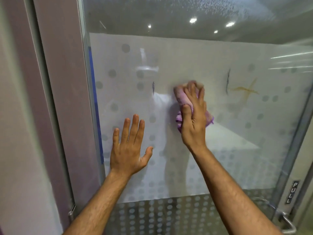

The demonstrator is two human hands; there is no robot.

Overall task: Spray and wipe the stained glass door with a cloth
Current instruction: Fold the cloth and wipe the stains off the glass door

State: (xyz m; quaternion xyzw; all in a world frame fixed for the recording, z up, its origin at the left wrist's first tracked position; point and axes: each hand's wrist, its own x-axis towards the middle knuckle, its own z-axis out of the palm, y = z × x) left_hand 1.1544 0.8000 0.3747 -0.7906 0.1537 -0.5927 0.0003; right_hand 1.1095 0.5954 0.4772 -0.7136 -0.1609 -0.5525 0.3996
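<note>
A frosted glass door [211, 61] with grey dots fills the view. My right hand [194, 116] presses a bunched purple cloth [182, 100] against the glass near the middle. My left hand [129, 146] lies flat on the glass with fingers spread, lower and to the left of the cloth, holding nothing. A dark streak [153, 87] marks the glass left of the cloth. Right of the cloth there is another dark streak [228, 81] and a brown cross-shaped stain [246, 89]. Fine spray droplets [211, 9] cover the top of the pane. No spray bottle is in view.
A mauve door frame [55, 99] stands at the left edge of the glass. At the lower right a metal pull handle [286, 223] sits under a "PULL" label [292, 191] on the metal door edge. Ceiling lights reflect in the upper glass.
</note>
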